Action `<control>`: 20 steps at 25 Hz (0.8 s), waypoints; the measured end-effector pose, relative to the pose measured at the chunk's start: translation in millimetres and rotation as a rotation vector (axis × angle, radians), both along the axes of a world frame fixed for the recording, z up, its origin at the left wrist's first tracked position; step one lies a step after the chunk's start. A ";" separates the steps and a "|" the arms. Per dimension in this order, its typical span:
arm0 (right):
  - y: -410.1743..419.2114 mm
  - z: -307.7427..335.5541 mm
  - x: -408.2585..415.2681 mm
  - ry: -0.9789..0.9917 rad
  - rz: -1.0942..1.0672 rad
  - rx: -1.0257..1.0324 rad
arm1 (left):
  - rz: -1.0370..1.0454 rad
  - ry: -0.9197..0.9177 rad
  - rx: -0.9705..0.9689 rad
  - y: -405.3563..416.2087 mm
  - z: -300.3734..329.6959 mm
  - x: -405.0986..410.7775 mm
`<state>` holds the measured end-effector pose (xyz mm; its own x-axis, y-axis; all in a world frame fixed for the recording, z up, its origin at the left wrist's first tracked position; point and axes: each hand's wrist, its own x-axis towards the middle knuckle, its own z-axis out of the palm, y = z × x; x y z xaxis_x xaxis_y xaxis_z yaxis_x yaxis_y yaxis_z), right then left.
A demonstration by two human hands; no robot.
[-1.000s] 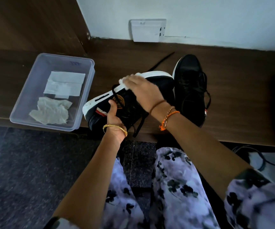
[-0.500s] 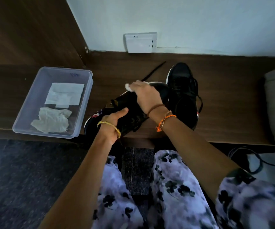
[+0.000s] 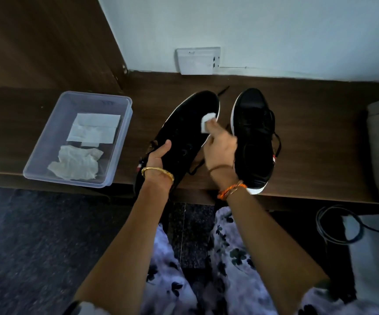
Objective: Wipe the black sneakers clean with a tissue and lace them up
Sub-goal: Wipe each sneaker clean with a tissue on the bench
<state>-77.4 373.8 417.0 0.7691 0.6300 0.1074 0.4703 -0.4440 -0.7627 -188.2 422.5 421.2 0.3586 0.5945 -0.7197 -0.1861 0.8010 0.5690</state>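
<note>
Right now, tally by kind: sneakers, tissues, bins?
Sneakers: 2, one held, one on the bench
Tissues: 3, one in the right hand, one flat and one crumpled in the bin
Bins: 1
Total: 6

Bin (image 3: 47, 153) left on bench (image 3: 309, 137); two sneakers (image 3: 253, 133) right; tissues (image 3: 75, 164), seemingly, inside bin.

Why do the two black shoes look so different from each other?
The left shoe is gripped by the left hand, while the right shoe rests alone on the bench. The left shoe slants; the right shoe points straight at the wall. The right hand presses a tissue on the left shoe only. Both are black with white soles.
</note>
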 end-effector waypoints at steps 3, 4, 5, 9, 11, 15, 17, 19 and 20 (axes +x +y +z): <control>-3.4 -12.7 -18.3 -0.123 0.151 0.055 | -0.004 -0.016 -0.019 -2.6 -6.1 1.2; -2.7 -13.2 -10.4 -0.163 0.189 0.051 | -0.014 -0.027 -0.020 -2.7 -7.3 0.7; 0.7 -13.1 1.0 -0.148 0.194 0.022 | -0.022 -0.028 -0.015 -2.5 -9.3 1.0; 21.2 -11.6 12.3 -0.019 0.098 -0.146 | -0.007 0.014 -0.056 2.2 -8.0 14.0; 16.4 -11.8 -21.8 -0.016 0.230 -0.013 | 0.001 0.055 -0.085 7.7 -11.3 18.7; 6.6 -14.3 -37.7 0.020 0.513 -0.039 | 0.064 0.111 -0.124 16.3 -18.3 18.4; 21.4 -18.8 -9.5 -0.057 0.480 -0.013 | 0.038 0.081 -0.154 20.2 -21.5 17.7; 36.0 -18.9 17.2 -0.059 0.336 -0.133 | 0.034 0.091 -0.181 22.1 -22.2 17.3; 37.9 -19.8 20.3 -0.044 0.303 -0.208 | 0.038 0.081 -0.190 21.6 -20.5 17.6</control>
